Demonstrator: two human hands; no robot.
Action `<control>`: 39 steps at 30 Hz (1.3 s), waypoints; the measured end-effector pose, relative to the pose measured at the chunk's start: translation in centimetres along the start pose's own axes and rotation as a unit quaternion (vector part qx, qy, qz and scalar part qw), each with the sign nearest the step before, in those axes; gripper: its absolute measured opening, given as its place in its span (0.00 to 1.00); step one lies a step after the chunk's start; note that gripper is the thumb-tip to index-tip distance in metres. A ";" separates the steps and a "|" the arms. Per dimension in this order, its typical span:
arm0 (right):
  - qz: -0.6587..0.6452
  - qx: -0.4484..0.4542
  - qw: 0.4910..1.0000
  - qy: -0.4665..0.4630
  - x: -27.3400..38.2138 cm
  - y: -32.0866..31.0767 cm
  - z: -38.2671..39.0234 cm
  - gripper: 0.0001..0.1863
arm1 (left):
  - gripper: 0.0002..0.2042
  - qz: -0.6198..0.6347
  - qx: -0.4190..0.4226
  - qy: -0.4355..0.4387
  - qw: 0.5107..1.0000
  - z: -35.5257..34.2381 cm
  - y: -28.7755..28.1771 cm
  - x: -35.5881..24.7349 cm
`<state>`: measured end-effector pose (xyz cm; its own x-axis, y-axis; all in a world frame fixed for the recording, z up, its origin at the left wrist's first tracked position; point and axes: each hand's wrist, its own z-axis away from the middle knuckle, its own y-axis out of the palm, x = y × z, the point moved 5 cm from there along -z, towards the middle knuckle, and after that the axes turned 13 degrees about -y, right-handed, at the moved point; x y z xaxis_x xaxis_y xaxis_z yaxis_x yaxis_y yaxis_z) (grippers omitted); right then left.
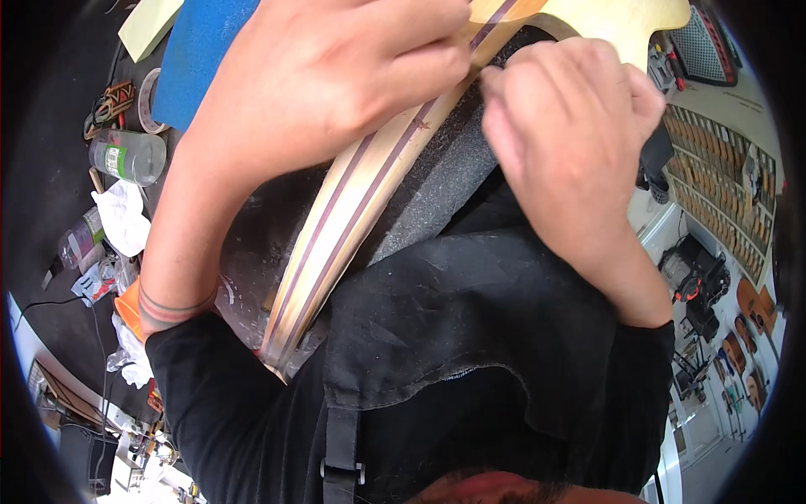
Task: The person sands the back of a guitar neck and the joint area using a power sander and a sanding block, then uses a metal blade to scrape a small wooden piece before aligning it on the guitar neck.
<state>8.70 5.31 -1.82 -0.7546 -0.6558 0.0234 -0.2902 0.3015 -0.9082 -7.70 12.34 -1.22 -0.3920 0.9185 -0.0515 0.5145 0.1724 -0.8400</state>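
A pale wooden guitar neck [336,225] with two dark lengthwise stripes runs from low centre up to the pale guitar body [625,18] at the top right. Above the neck, my left hand [361,71] is closed, its fingers curled and pressed together near the body end. On the other side of the neck, my right hand [571,126] is also closed, its fingertips turned toward the left hand. What either hand holds, if anything, is hidden behind the fingers. A small reddish-brown mark shows on the neck between the hands.
A grey rough-surfaced support [437,195] lies under the neck. At left on the dark table are a blue sheet [195,63], a tape roll [149,101], a clear plastic jar [130,157] and crumpled white paper [122,217]. Tool racks [722,176] hang at right.
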 end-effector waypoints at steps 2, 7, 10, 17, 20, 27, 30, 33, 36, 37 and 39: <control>-0.024 -0.035 0.999 -0.014 0.7 0.7 1.3 0.14 | 0.17 0.029 0.088 -0.042 0.995 -1.2 -1.6 -1.5; -0.063 -0.061 0.996 -0.006 1.2 -0.2 1.5 0.13 | 0.17 0.024 0.126 -0.057 0.990 -1.2 -3.2 -2.4; -0.012 -0.030 0.999 0.026 -0.1 -0.8 0.2 0.11 | 0.13 -0.001 -0.028 -0.011 1.000 -1.3 -1.4 -1.1; 0.095 -0.102 0.990 -0.025 -1.2 0.1 -0.1 0.10 | 0.10 -0.010 -0.079 0.042 0.996 -1.6 0.5 -0.4; 0.048 0.009 0.998 0.032 0.6 0.0 -0.1 0.12 | 0.10 0.039 -0.104 0.021 0.994 0.3 1.9 0.3; -0.034 -0.020 0.998 0.047 1.1 -0.9 0.6 0.12 | 0.11 0.023 -0.030 0.052 0.998 -1.0 -0.6 -0.3; 0.059 -0.053 0.996 0.027 -0.7 -0.5 0.3 0.10 | 0.10 -0.023 -0.054 0.052 0.997 -1.9 -0.5 -0.9; 0.076 -0.119 0.990 -0.013 -1.5 0.4 0.5 0.10 | 0.11 -0.033 -0.061 0.044 0.997 -1.7 0.6 -0.8; 0.025 -0.054 0.998 -0.001 -1.2 1.2 1.0 0.11 | 0.12 -0.035 0.001 0.033 0.999 -1.3 -0.1 -1.0; 0.003 -0.038 0.999 0.013 -0.3 0.8 0.8 0.11 | 0.14 -0.009 0.049 0.011 0.999 -1.8 -0.5 -1.5; -0.036 -0.021 0.999 0.026 0.6 0.2 0.8 0.11 | 0.17 0.017 0.112 -0.019 0.993 -2.4 -1.6 -2.3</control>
<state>8.69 4.43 -2.29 -0.7599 -0.6406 0.1102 -0.3680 0.2842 -0.8854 -5.83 10.81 1.53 -0.4086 0.9074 -0.0982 0.3466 0.0547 -0.9364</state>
